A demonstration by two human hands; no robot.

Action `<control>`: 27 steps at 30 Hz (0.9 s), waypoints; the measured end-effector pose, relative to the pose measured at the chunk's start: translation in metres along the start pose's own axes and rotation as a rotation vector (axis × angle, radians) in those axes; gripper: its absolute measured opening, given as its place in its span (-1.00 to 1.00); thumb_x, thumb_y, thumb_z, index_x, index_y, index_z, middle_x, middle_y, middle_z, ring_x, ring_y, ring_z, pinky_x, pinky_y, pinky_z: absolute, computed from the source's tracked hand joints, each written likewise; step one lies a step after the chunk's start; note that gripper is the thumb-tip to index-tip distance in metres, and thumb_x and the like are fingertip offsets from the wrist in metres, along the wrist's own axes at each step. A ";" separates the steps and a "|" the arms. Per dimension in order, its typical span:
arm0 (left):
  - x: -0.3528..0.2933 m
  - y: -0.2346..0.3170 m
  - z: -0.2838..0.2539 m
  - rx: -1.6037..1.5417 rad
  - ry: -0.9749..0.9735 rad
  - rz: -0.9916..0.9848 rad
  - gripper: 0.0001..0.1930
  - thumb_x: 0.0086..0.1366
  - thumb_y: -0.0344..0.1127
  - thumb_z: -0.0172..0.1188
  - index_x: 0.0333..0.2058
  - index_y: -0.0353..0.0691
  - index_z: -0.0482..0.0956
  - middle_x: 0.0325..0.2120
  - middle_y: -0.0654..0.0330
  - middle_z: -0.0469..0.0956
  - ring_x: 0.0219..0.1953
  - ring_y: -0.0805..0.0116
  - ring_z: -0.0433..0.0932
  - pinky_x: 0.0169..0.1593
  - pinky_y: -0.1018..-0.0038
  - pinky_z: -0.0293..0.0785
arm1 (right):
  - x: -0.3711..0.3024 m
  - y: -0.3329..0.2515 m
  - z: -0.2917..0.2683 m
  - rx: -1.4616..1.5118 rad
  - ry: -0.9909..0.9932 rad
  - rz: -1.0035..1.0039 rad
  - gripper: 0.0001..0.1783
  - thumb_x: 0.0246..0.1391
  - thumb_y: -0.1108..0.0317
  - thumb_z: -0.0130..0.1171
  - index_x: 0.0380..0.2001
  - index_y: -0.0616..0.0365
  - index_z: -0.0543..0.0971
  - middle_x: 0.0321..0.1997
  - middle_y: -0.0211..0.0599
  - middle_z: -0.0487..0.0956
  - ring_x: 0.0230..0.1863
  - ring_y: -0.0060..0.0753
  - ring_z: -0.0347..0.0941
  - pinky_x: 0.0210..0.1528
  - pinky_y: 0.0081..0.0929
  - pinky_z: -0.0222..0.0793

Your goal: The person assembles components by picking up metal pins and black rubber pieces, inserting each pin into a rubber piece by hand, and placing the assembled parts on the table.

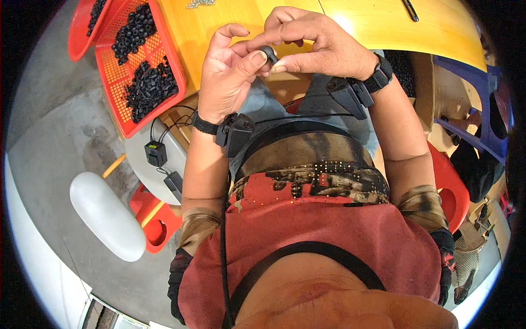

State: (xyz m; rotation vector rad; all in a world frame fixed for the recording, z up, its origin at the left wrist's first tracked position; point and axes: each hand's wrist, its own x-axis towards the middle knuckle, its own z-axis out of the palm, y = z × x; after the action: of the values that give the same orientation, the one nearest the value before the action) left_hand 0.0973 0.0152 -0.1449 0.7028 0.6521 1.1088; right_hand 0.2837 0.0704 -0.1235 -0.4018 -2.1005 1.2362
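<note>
A small black rounded part [268,53], smooth like plastic or rubber, is held up near the table's front edge, above my lap. My left hand [230,74] pinches it between thumb and index finger. From the other side my right hand [320,46] closes on it, with the thumb at its lower end and the index finger reaching across to my left fingers. My fingers cover some of the part, so its exact kind cannot be made out. Both wrists wear black straps with black devices.
A red basket [183,82] at the left holds black rings [133,33] and small black pieces [150,88]. Small metallic bits [200,3] and a black pen-like item [410,10] lie on the yellow table [361,22]. A cable crosses my lap; a blue plastic frame [466,77] stands right.
</note>
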 end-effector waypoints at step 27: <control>0.005 -0.016 -0.015 -0.186 -0.032 -0.097 -0.56 0.07 -0.53 0.17 -0.11 -0.13 0.19 -0.32 0.08 0.49 -0.32 0.40 0.48 -0.27 0.53 0.40 | 0.014 0.017 -0.001 -0.059 -0.198 0.031 -0.64 -0.27 0.40 0.26 -0.27 0.19 0.53 -0.47 -0.26 0.38 -0.39 -0.26 0.33 -0.32 -0.43 0.27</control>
State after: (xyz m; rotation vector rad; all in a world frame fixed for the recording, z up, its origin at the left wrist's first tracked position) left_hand 0.0960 0.0182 -0.1671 0.5233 0.5422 1.0505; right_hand 0.2731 0.0874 -0.1320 -0.3516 -2.3101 1.2791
